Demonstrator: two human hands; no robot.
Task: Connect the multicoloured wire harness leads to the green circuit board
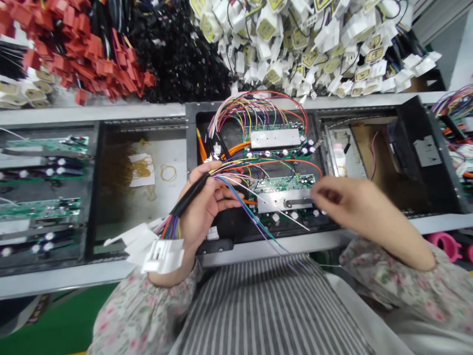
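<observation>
Across the palm and fingers of my left hand (203, 207) lies a black-sleeved wire harness (192, 195), held near the point where its coloured wires fan out. White connectors (162, 254) hang from its lower left end. My right hand (340, 197), blurred, has its fingertips pinched together at the right end of the lower circuit board (277, 199), by the tip of an orange-red wire. Whether it grips that wire cannot be made out. Purple, blue and green loose wires droop over the tray's front edge. The upper circuit board (275, 139) has many coloured wires arching over it.
Red connectors (88, 49), black harnesses (181, 49) and white connectors (281, 44) hang along the back. Left of the black tray (221, 231) are rubber bands (142, 167) and another tray with boards (40, 212). A black box (419, 148) stands at the right.
</observation>
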